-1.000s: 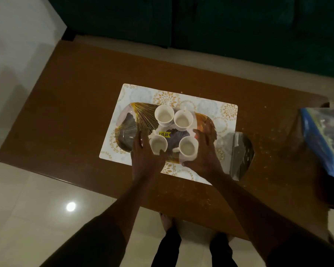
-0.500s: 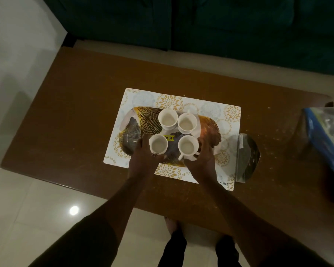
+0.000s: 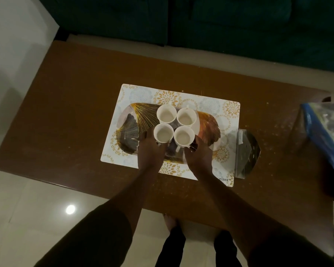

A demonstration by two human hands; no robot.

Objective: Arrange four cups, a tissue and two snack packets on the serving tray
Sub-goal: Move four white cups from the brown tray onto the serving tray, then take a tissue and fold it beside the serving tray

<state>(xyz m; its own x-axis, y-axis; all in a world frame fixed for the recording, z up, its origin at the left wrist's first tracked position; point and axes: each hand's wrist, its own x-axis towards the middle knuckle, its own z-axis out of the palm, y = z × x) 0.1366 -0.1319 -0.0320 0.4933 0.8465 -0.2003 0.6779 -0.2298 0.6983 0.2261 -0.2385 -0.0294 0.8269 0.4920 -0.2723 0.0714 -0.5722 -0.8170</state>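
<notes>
I see four white cups [image 3: 174, 125] packed in a square on the tray [image 3: 207, 125], which sits on a placemat [image 3: 228, 112] on the table [image 3: 71, 105], my left hand [image 3: 149, 151] clasping the near-left cup, my right hand [image 3: 199, 156] clasping the near-right one.
</notes>
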